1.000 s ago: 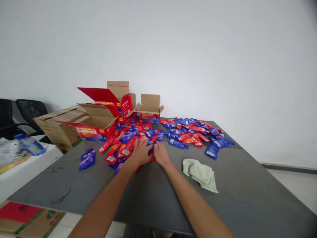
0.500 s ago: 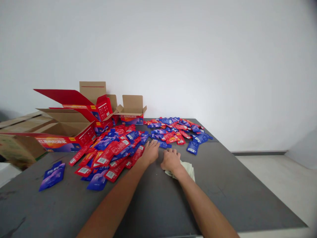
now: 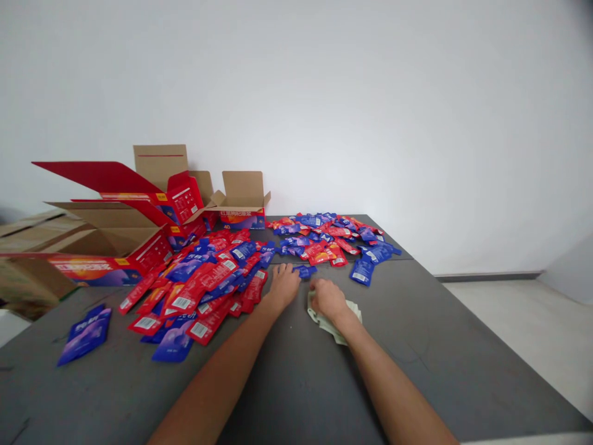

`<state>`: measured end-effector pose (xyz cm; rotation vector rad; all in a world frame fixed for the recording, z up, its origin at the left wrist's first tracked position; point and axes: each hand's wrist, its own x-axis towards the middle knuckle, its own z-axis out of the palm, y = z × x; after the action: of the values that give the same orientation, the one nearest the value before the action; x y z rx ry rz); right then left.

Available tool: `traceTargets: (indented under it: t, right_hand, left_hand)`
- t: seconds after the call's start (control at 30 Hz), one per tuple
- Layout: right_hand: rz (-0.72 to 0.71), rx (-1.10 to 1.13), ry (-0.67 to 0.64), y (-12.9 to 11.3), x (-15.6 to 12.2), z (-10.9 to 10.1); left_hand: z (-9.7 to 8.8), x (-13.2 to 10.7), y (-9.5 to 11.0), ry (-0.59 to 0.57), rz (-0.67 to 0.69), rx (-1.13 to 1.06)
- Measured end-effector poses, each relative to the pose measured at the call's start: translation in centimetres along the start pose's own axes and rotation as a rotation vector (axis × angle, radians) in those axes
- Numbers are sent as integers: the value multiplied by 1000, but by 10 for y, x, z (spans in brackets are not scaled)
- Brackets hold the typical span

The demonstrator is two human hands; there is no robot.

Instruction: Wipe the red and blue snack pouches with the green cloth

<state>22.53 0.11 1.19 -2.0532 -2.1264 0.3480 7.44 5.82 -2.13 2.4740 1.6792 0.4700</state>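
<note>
Red-and-blue carton (image 3: 243, 221) beyond the hands (image 3: 284, 285) reads "40".

Can read "红黑枸杞原浆" above "40" on small open box (image 3: 242, 219), toward eleven o'clock; cannot decipher lettering on pouches (image 3: 200, 285).

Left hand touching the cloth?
Apart. Head view: a strip of bare table shows between the left hand and the cloth, which lies under the right hand.
</note>
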Motion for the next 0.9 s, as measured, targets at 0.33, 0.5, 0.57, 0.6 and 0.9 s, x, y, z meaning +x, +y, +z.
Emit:
traceTargets:
  t: [0.33, 0.5, 0.57, 0.6, 0.9]
  right_hand:
    - [-155, 379, 360, -4, -3, 6]
    - [-324, 539, 484, -18, -6, 18]
    - [-399, 528, 491, -21, -7, 23]
    - [-419, 509, 487, -23, -8, 25]
    - [-363, 233, 376, -32, -24, 26]
  left_hand:
    - [-21, -36, -19, 166, -162, -399]
    - [-16, -50, -13, 185, -258, -751]
    - [-15, -56, -7, 122, -294, -1124]
    - [-15, -58, -4, 75, -300, -1325]
    - [-29, -69, -10, -43, -196, -1710]
